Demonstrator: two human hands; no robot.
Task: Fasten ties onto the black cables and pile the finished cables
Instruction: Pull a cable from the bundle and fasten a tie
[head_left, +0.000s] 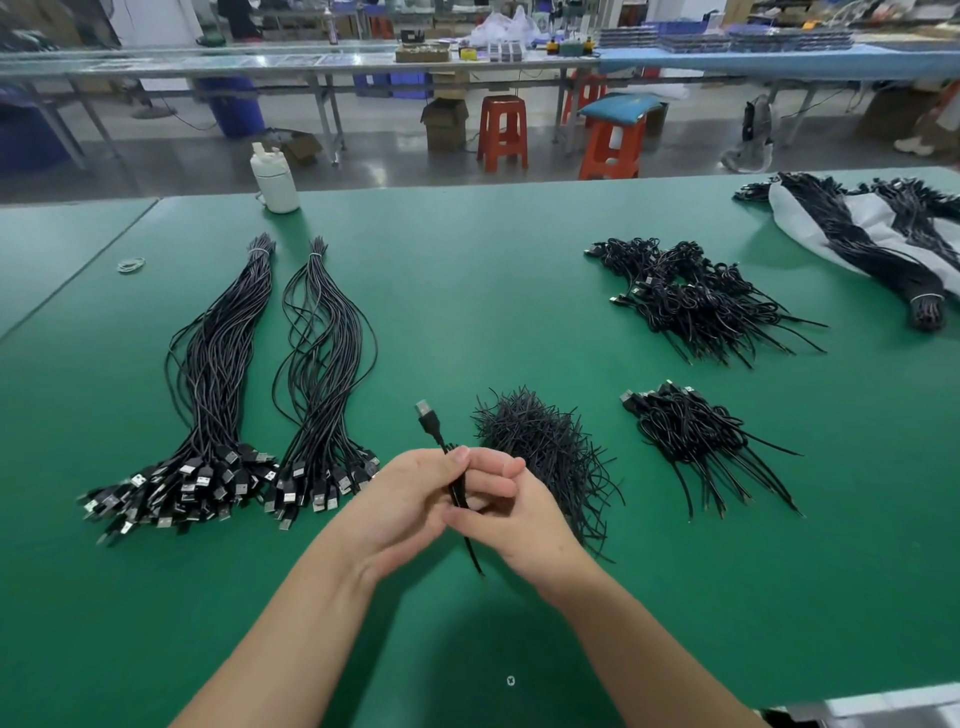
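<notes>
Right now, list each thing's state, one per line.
Left hand: grips the folded cable.
Right hand: pinches the same cable.
Folded cable: held upright, plug up.
Loose ties: heaped.
Two long bundles: banded, untouched.
Finished cables: piled.

The table (467, 291) is showing a smooth green mat with a soft sheen, catching pale glare toward its far side. The black cables (218, 364) lying in bundles are looking like rubbery plastic with a slight gloss along their jackets, their plugs (182, 488) gleaming with bright metal shells, while the heap of ties (545, 447) is appearing thin, wiry and matt black. At the far edge a white bottle (275, 179) is looking like smooth, dull plastic, and a white sheet (862, 223) under the far right cables is seeming like soft, matt, crumpled wrap.
</notes>
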